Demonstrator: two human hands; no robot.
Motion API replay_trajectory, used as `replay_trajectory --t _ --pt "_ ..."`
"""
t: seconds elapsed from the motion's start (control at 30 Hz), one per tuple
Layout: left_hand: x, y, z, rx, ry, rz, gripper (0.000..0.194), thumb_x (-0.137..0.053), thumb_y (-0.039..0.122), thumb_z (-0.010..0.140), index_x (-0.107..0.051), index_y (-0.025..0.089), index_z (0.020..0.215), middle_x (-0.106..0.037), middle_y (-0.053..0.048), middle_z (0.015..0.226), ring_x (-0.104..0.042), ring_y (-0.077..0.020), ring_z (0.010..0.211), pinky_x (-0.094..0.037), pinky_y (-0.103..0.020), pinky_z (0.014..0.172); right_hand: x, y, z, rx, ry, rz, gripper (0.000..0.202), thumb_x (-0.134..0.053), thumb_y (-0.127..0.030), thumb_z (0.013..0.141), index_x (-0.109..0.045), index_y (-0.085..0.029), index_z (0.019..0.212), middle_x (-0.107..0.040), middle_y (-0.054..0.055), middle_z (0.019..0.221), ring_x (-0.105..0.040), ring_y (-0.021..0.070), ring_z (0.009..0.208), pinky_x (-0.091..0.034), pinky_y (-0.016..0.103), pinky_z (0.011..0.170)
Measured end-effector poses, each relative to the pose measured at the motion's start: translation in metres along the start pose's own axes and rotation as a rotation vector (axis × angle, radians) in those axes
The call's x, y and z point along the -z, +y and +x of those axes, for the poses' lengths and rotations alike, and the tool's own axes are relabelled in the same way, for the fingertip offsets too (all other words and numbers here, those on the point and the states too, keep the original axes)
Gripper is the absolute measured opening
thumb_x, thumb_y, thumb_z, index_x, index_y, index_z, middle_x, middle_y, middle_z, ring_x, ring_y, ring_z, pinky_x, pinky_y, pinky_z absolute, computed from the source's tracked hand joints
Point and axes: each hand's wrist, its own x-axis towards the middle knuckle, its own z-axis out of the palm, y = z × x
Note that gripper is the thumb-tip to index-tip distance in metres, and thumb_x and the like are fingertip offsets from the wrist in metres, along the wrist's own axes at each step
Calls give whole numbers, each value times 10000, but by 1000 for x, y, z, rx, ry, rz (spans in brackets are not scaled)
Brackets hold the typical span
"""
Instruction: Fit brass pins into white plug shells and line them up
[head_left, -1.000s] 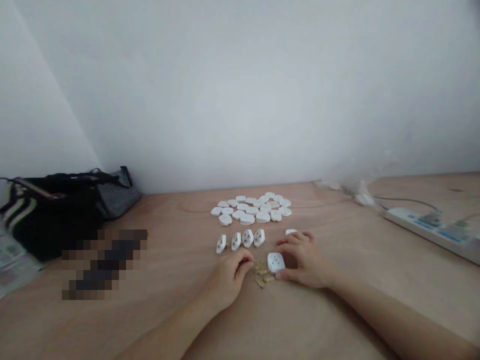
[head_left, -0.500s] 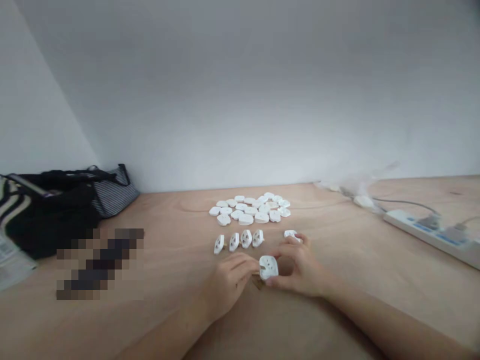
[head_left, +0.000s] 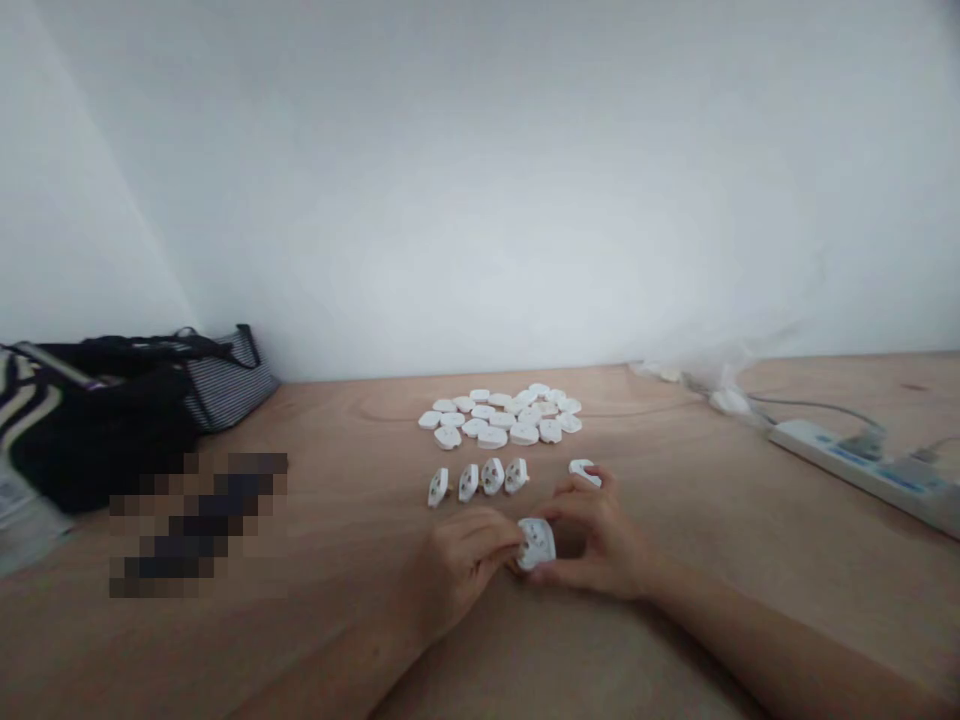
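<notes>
A white plastic plug piece is pinched between the thumb and a finger of my right hand, low in the middle of the view. My left hand is closed, its fingertips at the left edge of that piece; whatever small part they hold is hidden. Another white piece touches the outer fingers of my right hand. Beyond my left hand, several plug pieces stand in a row on edge. Farther back lies a cluster of white pieces.
The wooden table runs back to a white wall. On the left are a black bag, a striped bag and a pixelated dark object. A power strip and clear plastic are at right.
The fingertips of my left hand have moved right, onto the edge of the white piece. That piece has tilted and dipped slightly in my right hand.
</notes>
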Motion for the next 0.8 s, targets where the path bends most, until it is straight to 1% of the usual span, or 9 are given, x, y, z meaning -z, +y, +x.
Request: replay_trajectory --t 0.1,0.17,0.23,0.27,0.33,0.43,0.57,0.67,0.8 --pt "2 -2 0 -50 5 11 166 -537 199 868 -688 196 939 -679 -82 951 -604 -190 902 -503 -315 798 0 0 0 3 11 -42 412 -668 -590 634 -660 -304 930 -665 11 865 -550 233 902 -170 467 962" --pt "3 -3 0 -61 -32 69 171 -581 222 841 -688 238 973 -632 -81 1103 -537 -227 1043 -455 -378 889 1 2 0 6 20 -61 431 -661 -598 638 -658 -296 946 -663 19 882 -550 232 912 -170 462 970" --pt "4 -3 -1 -42 -70 122 192 -606 245 822 -680 261 998 -573 -80 1194 -479 -252 1117 -402 -420 946 1 4 0 14 20 -58 438 -656 -597 646 -654 -291 959 -664 24 902 -546 234 930 -166 460 976" --pt "5 -3 -1 -20 -81 132 199 -610 252 817 -675 254 1005 -569 -87 1183 -487 -251 1100 -402 -415 941 1 6 0 17 17 -53 436 -657 -592 649 -650 -292 966 -664 25 914 -542 236 942 -165 459 977" --pt "8 -3 -2 38 -102 119 185 -612 258 812 -673 217 981 -603 -93 1044 -546 -221 973 -444 -363 871 2 10 0 22 1 -41 436 -674 -574 645 -642 -297 981 -666 19 932 -534 239 965 -170 454 973" --pt "11 -6 -4 77 -200 38 101 -603 228 815 -687 185 851 -602 -54 832 -571 -166 795 -470 -265 734 3 15 1 19 -41 -37 452 -693 -565 629 -639 -300 991 -665 12 960 -527 243 994 -184 444 965" --pt "7 -13 -7 56 -322 -33 103 -610 207 811 -701 198 859 -599 -45 847 -567 -155 799 -457 -231 712 2 17 2 3 -56 -53 471 -690 -581 621 -644 -295 992 -664 21 982 -523 250 1014 -182 449 968" --pt "2 -16 -8 64 -330 -27 118 -593 226 824 -704 215 861 -589 -38 829 -562 -151 774 -453 -230 695 2 17 1 6 -39 -39 464 -696 -573 620 -644 -294 987 -672 18 952 -531 252 996 -173 459 973" --pt "-1 -12 -6 47 -345 -19 160 -514 189 861 -664 187 804 -592 -42 810 -553 -161 790 -446 -240 710 2 17 1 6 -35 -59 455 -687 -572 631 -645 -293 988 -673 25 959 -535 253 992 -186 462 968"
